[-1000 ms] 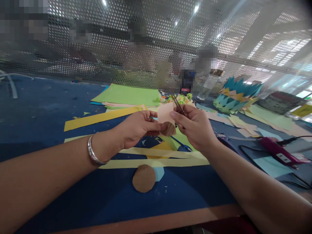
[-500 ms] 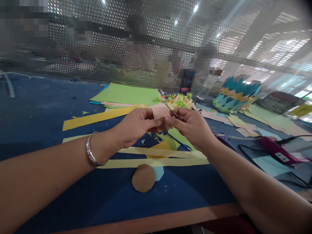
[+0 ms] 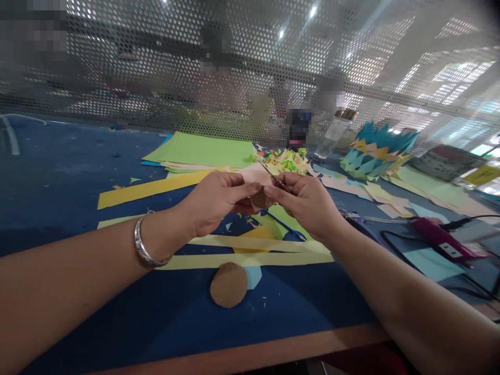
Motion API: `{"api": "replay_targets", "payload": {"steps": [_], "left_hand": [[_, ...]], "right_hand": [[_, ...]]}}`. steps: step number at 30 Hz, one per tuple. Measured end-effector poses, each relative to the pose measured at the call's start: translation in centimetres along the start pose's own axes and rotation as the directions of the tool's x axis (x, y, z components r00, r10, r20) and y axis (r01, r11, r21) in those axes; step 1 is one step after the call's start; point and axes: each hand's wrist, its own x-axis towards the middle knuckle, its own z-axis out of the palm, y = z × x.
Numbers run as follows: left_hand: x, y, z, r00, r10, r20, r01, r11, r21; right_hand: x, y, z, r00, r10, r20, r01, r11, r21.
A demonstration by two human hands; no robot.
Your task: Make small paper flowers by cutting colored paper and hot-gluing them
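1. Head view: the left hand point(image 3: 216, 200) pinches a small brown paper piece point(image 3: 261, 199) between thumb and fingers, held above the blue table point(image 3: 70, 172), with a pale paper sheet point(image 3: 253, 174) behind it.
2. The right hand point(image 3: 308, 205) is closed around small scissors point(image 3: 272, 177), whose blades point up and left, touching the piece.
3. A brown paper disc point(image 3: 228, 284) lies on the table below the hands, beside yellow strips point(image 3: 250, 259).
4. Green sheets point(image 3: 203, 151) and a blue-and-yellow paper crown point(image 3: 375, 153) lie farther back; a pink glue gun point(image 3: 445, 242) lies at right.
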Motion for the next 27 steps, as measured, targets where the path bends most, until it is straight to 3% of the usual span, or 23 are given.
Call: {"api": "replay_targets", "payload": {"steps": [4, 9, 16, 27], "left_hand": [[-0.1, 0.1, 0.1, 0.999, 0.021, -0.034, -0.02, 1.0, 0.015], [0.3, -0.1, -0.1, 0.992, -0.012, -0.123, 0.008, 0.999, -0.037], [0.5, -0.1, -0.3, 0.993, -0.018, -0.113, 0.012, 0.999, -0.053], [0.0, -0.2, 0.0, 0.997, 0.019, -0.079, -0.03, 0.988, -0.15]], "right_hand": [[0.0, -0.1, 0.2, 0.998, -0.04, -0.055, 0.038, 0.999, -0.037], [-0.3, 0.0, 0.3, 0.972, -0.189, -0.142, 0.161, 0.969, -0.188], [-0.9, -0.3, 0.6, 0.993, -0.114, 0.01, 0.113, 0.964, -0.241], [-1.0, -0.5, 0.6, 0.989, -0.149, -0.022, 0.129, 0.911, -0.393]]}}
